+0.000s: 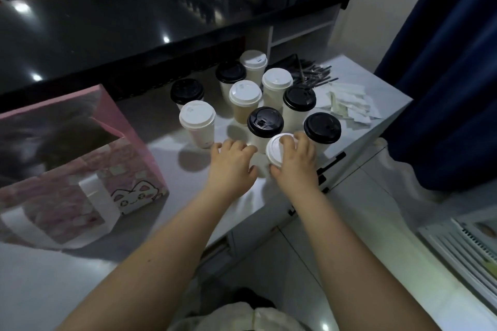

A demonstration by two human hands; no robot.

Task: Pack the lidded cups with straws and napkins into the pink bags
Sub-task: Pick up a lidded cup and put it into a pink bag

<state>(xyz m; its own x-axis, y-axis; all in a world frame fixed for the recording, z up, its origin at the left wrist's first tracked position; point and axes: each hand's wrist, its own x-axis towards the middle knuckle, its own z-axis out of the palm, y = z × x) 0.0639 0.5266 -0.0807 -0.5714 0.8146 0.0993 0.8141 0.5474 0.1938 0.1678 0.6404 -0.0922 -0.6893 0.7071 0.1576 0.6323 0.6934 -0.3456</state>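
— What is held near the centre of the frame?
— A white-lidded paper cup (277,152) is clasped from above by the right hand (295,162). The grip is closed round the lid, with fingers curled over the far rim and the thumb set against the near rim. Whether the cup is lifted off the pale desk (193,191) cannot be told.
— And the left hand (232,166)?
— It is placed just left of that cup. Its grip is loose, the fingers lightly curled, and nothing is held in it.
— Where are the other cups found?
— A cluster of upright lidded paper cups (245,94), some black-lidded and some white-lidded, is stood on the desk just above the hands.
— And the remaining things?
— Thin dark straws (313,75) are heaped to the upper right of the cluster, and folded white napkins (347,103) are scattered just below them. An open pink paper bag with a cat print (134,169) is stood at the left of the frame, well apart from the held cup.
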